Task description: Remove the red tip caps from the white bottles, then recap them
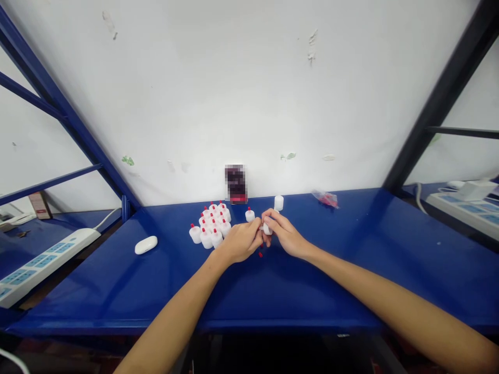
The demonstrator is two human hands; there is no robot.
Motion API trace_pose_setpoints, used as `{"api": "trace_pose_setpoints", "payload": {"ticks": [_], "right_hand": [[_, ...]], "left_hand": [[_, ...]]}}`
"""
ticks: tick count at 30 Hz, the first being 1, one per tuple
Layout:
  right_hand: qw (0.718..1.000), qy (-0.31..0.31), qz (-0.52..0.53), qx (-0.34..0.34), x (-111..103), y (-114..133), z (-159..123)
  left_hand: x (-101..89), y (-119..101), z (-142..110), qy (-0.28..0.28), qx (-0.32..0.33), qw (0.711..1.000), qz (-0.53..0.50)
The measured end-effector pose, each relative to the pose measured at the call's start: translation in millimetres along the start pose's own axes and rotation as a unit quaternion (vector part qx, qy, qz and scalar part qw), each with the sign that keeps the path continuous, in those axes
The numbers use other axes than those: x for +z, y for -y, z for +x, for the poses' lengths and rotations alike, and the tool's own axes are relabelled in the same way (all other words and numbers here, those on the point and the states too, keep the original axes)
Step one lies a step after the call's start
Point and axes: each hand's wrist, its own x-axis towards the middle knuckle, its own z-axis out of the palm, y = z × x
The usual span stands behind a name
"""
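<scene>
In the middle of the table, my right hand (286,236) pinches a small white round bottle (267,228), tilted on its side. My left hand (242,241) meets it from the left, its closed fingers around the narrow end, mostly hidden. A little red cap (261,254) lies on the table just below the hands. Beyond them stands one white bottle with a red tip (250,215). Behind my right hand is another white bottle (278,201), partly hidden, with no red tip showing. To the left stand several red-tipped white bottles (206,238) in a tight group.
A clear bag with red pieces (327,199) lies at the back right of the blue table (312,301). A white oval case (146,244) sits at the left. A blurred dark object (236,183) leans against the wall. Power strips (47,262) lie beyond the frame posts.
</scene>
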Motion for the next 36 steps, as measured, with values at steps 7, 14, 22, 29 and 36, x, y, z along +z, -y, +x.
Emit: {"api": "trace_pose_setpoints", "payload": {"ticks": [7, 14, 22, 29, 36], "right_hand": [[1.0, -0.009, -0.012, 0.011, 14, 1, -2], [0.921, -0.115, -0.347, -0.133, -1, 3, -4], [0.802, -0.14, -0.573, -0.096, -56, -4, 6], [0.745, -0.042, -0.666, -0.015, -54, -19, 6], [0.753, -0.027, -0.657, 0.017, -54, -22, 2]], "left_hand": [[5.0, 9, 1, -0.01, -0.013, 0.999, 0.032], [2.5, 2, 3, -0.049, -0.104, 0.99, 0.083], [7.5, 1, 3, -0.083, -0.039, 0.986, 0.138], [20.9, 7, 5, -0.075, -0.035, 0.986, 0.146], [25.9, 14, 2, -0.075, -0.042, 0.99, 0.114]]}}
